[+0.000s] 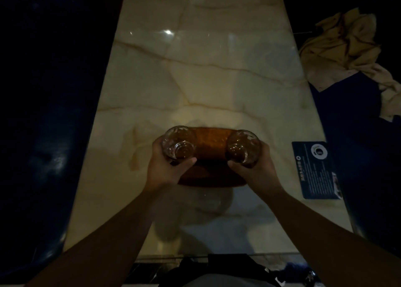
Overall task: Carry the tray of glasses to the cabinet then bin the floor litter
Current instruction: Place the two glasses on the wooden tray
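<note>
Between the two hands sits a brown oval wooden tray (211,156), resting on the glossy, cream, marble-veined surface (206,69) in dim light. The left hand (167,167) is closed around the tray's left end, its thumb lying across the top of the rim and its fingers hidden beneath. The right hand (255,169) clasps the opposite end in the same way, thumb on top. Just above the left hand's thumb stands a clear, patterned drinking glass (179,143) on the tray, and a second clear glass (243,146) stands above the right hand's thumb; both are upright and well apart from each other, one at each end of the tray. Whether the tray touches the surface or is lifted slightly off it cannot be told. To the right of the right hand, near the edge of the surface, lies a dark blue printed card (314,170). Farther beyond the right hand, off the surface, a crumpled tan cloth (345,45) lies over dark blue upholstery (358,117). Beyond the left hand, past the surface edge, everything is dark blue and indistinct.
</note>
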